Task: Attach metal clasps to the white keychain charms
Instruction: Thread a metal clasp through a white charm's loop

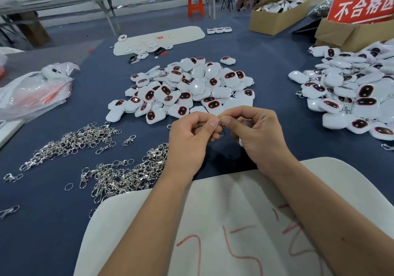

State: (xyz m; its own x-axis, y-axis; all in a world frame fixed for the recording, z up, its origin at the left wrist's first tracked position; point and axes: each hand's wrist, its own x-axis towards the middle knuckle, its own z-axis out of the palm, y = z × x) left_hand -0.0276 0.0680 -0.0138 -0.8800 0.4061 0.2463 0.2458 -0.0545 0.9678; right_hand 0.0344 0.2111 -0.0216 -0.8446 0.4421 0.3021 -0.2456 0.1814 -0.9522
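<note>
My left hand (189, 139) and my right hand (259, 133) meet over the blue table, just in front of a heap of white keychain charms (187, 85). Between their fingertips they pinch a small metal clasp (221, 126), which hangs down between the thumbs. A white charm (247, 123) sits inside my curled right hand, mostly hidden by the fingers. Loose metal clasps (125, 173) lie in piles to the left of my left forearm.
A second heap of white charms with clasps (351, 96) lies at the right. A white foam sheet (223, 222) with red marks lies under my forearms. Plastic bags (34, 90) are at the left, cardboard boxes (279, 17) and a red sign (362, 4) at the back right.
</note>
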